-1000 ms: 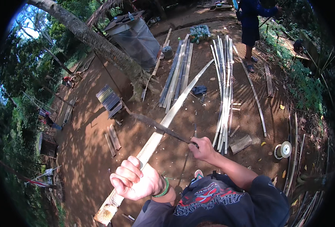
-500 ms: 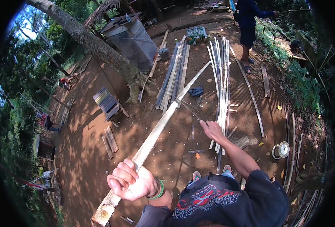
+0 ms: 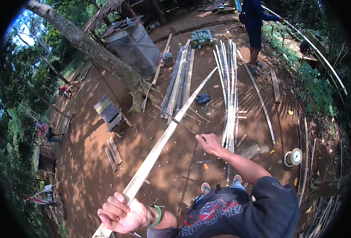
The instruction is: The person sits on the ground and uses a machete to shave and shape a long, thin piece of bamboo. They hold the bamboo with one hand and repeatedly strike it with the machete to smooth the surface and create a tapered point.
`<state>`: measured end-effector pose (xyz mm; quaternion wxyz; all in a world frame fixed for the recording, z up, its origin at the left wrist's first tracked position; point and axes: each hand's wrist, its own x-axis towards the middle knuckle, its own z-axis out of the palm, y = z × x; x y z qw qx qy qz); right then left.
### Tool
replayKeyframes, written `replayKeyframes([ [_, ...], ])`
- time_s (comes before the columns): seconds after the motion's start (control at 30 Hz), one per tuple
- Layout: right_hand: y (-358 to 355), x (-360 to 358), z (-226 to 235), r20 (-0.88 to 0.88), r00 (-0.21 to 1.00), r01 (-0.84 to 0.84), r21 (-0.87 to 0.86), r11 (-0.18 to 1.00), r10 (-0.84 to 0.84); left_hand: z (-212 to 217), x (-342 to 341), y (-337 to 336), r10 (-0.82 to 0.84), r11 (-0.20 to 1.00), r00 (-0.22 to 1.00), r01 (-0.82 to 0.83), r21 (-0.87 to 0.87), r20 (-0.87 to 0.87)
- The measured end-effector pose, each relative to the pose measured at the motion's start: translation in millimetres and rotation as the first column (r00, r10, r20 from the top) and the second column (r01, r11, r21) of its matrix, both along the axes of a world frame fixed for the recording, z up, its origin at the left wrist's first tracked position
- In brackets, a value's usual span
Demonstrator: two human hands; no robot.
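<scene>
My left hand (image 3: pixel 124 214) is closed around the near part of a long, pale split bamboo strip (image 3: pixel 155 154), which slants away up to the right and narrows toward its far end. A green cord band circles that wrist. My right hand (image 3: pixel 210 143) is wrapped round the handle of a knife (image 3: pixel 186 127) with a long, thin dark blade. The blade crosses the strip about two thirds of the way along. Whether it bites into the bamboo I cannot tell. A thin curved sliver lies or hangs just beyond the blade.
Two bundles of bamboo lie ahead, dark and pale lengths (image 3: pixel 179 83) on the left, pale strips (image 3: pixel 231 87) on the right. Another person (image 3: pixel 254 35) stands far right holding a long strip. A tree trunk (image 3: pixel 100 55) leans at left. A spool (image 3: pixel 293 157) sits at right.
My left hand and the strip have shifted down and left. My right hand has moved left and slightly down, with the blade now crossing the strip. The other person's long strip has swung downward.
</scene>
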<state>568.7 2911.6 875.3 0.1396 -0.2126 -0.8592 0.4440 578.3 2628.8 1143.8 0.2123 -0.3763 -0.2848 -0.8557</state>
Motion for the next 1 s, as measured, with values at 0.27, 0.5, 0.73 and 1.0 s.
replayKeyframes([
  [0.27, 106, -48, -97, 0.325, 0.926, 0.194, 0.021, 0.981, -0.190, 20, 25, -22, 0.102, 0.995, 0.993, -0.102, -0.002, 0.067],
  [0.5, 125, -34, -120, 0.168, 0.984, 0.038, 0.137, 0.990, -0.061, 14, 32, -39, 0.229, 0.973, 0.943, -0.224, -0.049, 0.243],
  [0.73, 57, -27, -68, 0.188, 0.980, 0.097, -0.155, 0.983, -0.067, 7, 19, -44, 0.405, 0.905, 0.862, -0.425, -0.002, 0.304],
  [1.0, -10, 25, -11, -0.174, 0.941, -0.266, 0.150, 0.952, 0.290, 13, 24, -47, 0.060, 0.997, 0.989, -0.053, -0.056, 0.137],
])
